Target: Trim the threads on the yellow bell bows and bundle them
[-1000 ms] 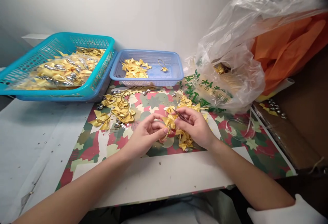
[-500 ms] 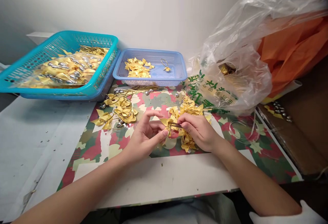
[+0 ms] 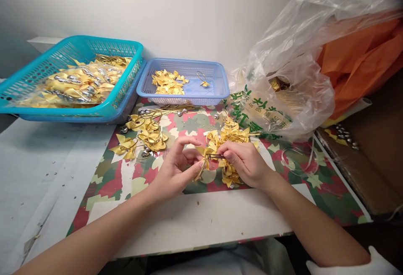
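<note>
My left hand [image 3: 179, 166] pinches a yellow ribbon bow [image 3: 204, 157] with a gold wire or cord on it. In my right hand [image 3: 244, 161] is a pair of dark metal tweezers [image 3: 216, 156], gripped between thumb and fingers. Their tips reach left to the middle of the bow. Just behind and below my right hand lies a heap of yellow bows [image 3: 231, 176]. More bows with gold loops and silver beads [image 3: 151, 136] lie left of my left hand. My fingers hide part of the held bow.
At the back stand a blue basket [image 3: 224, 79] with bows and a turquoise basket [image 3: 135, 56] holding a bag of beaded bows. A clear plastic bag [image 3: 292, 98] and a cardboard box [image 3: 355, 174] are on the right. Gold wires [image 3: 170, 110] lie before the blue basket.
The tweezers have shifted slightly at the bow, and both prongs now show more plainly. A gold loop now hangs more visibly below my left thumb. The hands have stayed nearly in place.
</note>
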`<state>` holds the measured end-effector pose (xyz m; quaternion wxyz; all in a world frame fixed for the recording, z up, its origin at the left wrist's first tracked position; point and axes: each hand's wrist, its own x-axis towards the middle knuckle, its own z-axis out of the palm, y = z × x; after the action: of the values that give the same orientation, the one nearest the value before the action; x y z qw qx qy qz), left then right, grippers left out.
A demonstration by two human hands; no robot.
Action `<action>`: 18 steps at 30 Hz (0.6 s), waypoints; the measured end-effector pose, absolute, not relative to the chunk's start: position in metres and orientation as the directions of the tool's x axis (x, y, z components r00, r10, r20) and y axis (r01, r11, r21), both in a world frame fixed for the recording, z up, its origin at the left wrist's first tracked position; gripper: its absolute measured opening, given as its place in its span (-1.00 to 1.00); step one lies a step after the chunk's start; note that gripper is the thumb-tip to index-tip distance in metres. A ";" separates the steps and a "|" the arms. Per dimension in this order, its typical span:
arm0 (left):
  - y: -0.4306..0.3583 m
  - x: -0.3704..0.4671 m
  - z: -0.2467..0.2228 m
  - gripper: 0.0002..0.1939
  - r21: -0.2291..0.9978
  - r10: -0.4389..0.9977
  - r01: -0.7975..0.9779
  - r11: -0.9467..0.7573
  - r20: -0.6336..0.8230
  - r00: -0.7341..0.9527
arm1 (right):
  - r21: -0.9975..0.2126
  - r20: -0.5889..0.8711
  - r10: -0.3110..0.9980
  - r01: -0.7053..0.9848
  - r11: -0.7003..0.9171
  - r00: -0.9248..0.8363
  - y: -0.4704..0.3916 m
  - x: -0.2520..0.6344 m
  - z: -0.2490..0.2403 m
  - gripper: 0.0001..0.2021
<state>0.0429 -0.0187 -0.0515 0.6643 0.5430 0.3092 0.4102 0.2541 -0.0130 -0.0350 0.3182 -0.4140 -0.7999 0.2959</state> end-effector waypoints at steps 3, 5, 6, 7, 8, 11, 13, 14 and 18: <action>-0.018 0.043 -0.052 -0.78 0.970 0.871 -0.236 0.051 0.072 0.486 | -0.723 0.256 0.860 0.503 0.473 -0.441 -0.014 0.253 -0.036 -0.54; -0.018 0.043 -0.053 -0.79 0.967 0.869 -0.254 0.025 0.104 0.484 | -0.723 0.252 0.866 0.511 0.465 -0.432 -0.014 0.252 -0.037 -0.53; -0.018 0.043 -0.054 -0.79 0.966 0.871 -0.259 0.011 0.118 0.477 | -0.726 0.251 0.868 0.509 0.461 -0.429 -0.015 0.252 -0.037 -0.53; -0.018 0.043 -0.054 -0.81 0.965 0.873 -0.262 -0.006 0.132 0.469 | -0.731 0.249 0.870 0.506 0.457 -0.426 -0.015 0.251 -0.037 -0.53; -0.017 0.043 -0.054 -0.84 0.965 0.875 -0.261 -0.021 0.144 0.463 | -0.736 0.246 0.871 0.502 0.453 -0.425 -0.016 0.251 -0.037 -0.53; -0.016 0.044 -0.053 -0.93 0.968 0.878 -0.246 -0.052 0.162 0.451 | -0.753 0.234 0.874 0.489 0.440 -0.426 -0.016 0.250 -0.037 -0.53; -0.016 0.044 -0.051 -0.94 0.972 0.883 -0.226 -0.063 0.160 0.442 | -0.765 0.229 0.876 0.479 0.431 -0.424 -0.015 0.250 -0.036 -0.54; -0.015 0.044 -0.050 -0.94 0.974 0.888 -0.216 -0.068 0.158 0.433 | -0.770 0.228 0.877 0.473 0.428 -0.423 -0.015 0.250 -0.037 -0.54; -0.015 0.043 -0.049 -0.95 0.981 0.898 -0.183 -0.068 0.140 0.417 | -0.781 0.241 0.876 0.453 0.430 -0.418 -0.015 0.249 -0.037 -0.56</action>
<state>0.0434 -0.0146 -0.0488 0.6093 0.5808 0.3080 0.4435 0.2494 -0.0147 -0.0371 0.3301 -0.4266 -0.7786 0.3206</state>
